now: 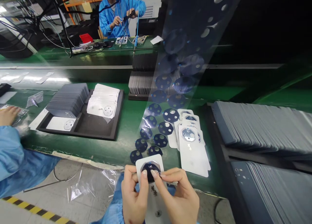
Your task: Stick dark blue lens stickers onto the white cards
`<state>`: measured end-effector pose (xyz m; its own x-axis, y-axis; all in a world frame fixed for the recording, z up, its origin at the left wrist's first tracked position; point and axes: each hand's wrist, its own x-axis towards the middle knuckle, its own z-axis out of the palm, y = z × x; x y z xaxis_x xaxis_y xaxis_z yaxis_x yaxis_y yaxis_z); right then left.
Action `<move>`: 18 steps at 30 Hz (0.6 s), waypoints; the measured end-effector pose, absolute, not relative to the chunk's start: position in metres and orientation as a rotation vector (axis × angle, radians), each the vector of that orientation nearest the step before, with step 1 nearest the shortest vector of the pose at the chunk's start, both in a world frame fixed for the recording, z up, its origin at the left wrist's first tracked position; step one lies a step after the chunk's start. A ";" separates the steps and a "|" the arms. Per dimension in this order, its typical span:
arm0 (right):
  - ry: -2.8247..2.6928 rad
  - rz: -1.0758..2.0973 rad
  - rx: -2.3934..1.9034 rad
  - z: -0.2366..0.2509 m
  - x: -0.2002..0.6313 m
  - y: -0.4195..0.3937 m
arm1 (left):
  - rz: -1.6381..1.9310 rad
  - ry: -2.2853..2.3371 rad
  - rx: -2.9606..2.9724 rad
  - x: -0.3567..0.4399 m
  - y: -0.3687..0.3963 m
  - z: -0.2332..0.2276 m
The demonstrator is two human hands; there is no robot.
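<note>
Close to me, at the bench's front edge, a white phone back panel (156, 201) is held up between both hands. A dark octagonal sticker (150, 168) lies over the camera area at its top. My left hand (135, 193) grips the panel's left side, its thumb pressing on the sticker. From the right, my right hand (180, 193) presses a thumb on the sticker too, with its forefinger at the sticker's right edge. Just beyond the hands hangs a clear film strip (146, 118) with rows of dark octagonal stickers. Right of it lies a loose pile of white panels (193, 152) with stickers on their camera areas.
Black racks of grey panels (263, 126) stand at the right. A black divided tray (97, 134) holds grey and white panels at the left. Another rack of panels (141, 82) is behind the film. A co-worker's hand (9, 115) is at far left; another person (122, 14) works across the bench.
</note>
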<state>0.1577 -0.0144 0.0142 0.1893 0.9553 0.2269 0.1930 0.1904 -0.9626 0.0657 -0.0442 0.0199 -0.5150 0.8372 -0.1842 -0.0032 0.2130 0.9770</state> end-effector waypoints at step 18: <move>-1.308 1.423 -1.362 0.015 0.163 -0.011 | 1.215 1.574 0.760 0.057 -0.043 0.020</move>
<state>0.1629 -0.0112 0.0147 -0.1443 0.9679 -0.2060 0.1236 -0.1889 -0.9742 0.0571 -0.0431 0.0196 -0.3349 0.8880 -0.3152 -0.0800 0.3065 0.9485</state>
